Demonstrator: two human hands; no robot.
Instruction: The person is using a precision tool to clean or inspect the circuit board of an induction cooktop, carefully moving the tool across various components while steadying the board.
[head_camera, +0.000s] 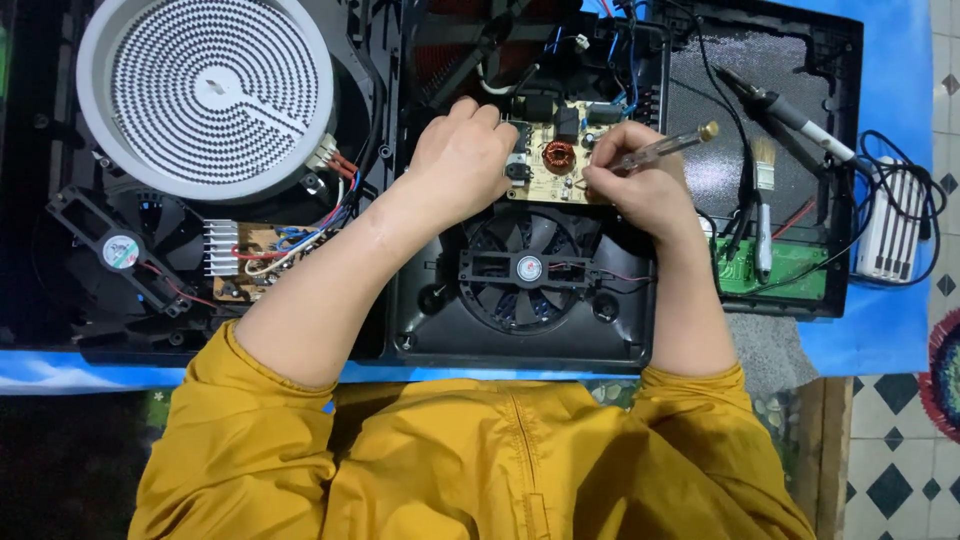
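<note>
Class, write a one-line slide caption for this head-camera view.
Left hand steadies a circuit board while the right hand applies a clear-handled screwdriver.

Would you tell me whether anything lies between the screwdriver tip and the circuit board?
Nothing visible: the right hand holds the clear-handled screwdriver with its tip down at the beige circuit board, while the left hand rests on the board's left edge.

This looks like a small appliance-repair bench, perhaps set up at home. An opened cooktop housing (620, 340) lies on a blue-covered worktop (880, 330), its round heating coil (208, 90), cooling fan (528, 268) and bare circuit board (560, 150) exposed. A soldering iron (790, 112), a small brush (764, 205) and loose wires lie beside it. The patterned tile floor (900, 450) suggests a domestic room.
</note>
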